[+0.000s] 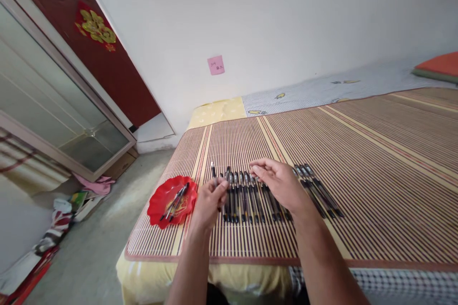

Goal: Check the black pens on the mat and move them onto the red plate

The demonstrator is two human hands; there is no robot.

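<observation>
A row of several black pens (250, 198) lies side by side on a striped bamboo mat (358, 152) that covers a bed. My left hand (209, 202) is closed around one black pen (213, 171), which stands upright above the row's left end. My right hand (279, 183) hovers over the middle of the row, its fingertips pinched together near the pens' tops; what they hold, if anything, is too small to see. A red scalloped plate (157, 202) to the left of my left hand carries a few more pens (175, 200).
The mat's front edge (250, 261) runs just below the pens, with yellow bedding beneath. A pink note (216, 65) sticks on the white wall. A glass-fronted frame (53, 119) leans at the left, with clothes and clutter (64, 214) on the floor. An orange cushion (438, 66) lies far right.
</observation>
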